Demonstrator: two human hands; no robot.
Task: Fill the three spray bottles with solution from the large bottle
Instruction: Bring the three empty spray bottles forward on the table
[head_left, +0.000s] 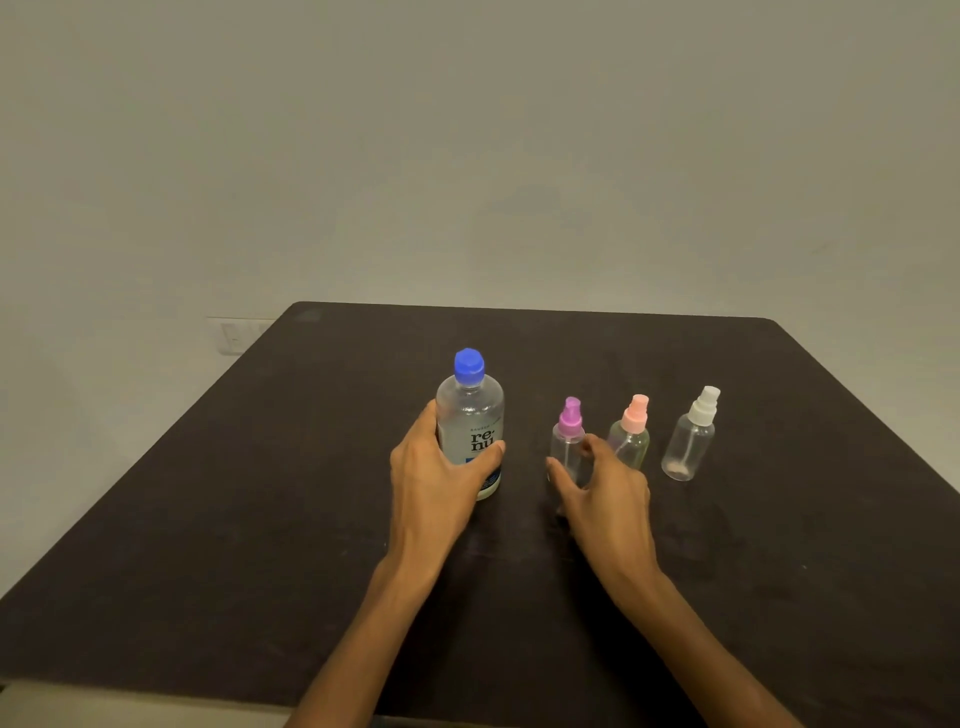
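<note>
The large clear bottle (471, 415) with a blue cap stands upright on the dark table (260, 519). My left hand (436, 478) grips its lower body, fingers and thumb curled round it. To its right stand three small clear spray bottles in a row: one with a purple top (570, 427), one with a pink top (631, 431), one with a white top (691, 436). All three tops are on. My right hand (605, 488) hovers just in front of the purple-topped bottle, thumb and fingers spread on either side of its body, holding nothing.
A plain wall rises behind the table, with a wall switch plate (234, 335) at the left past the table's far corner. The table's near edge runs along the bottom left of the view.
</note>
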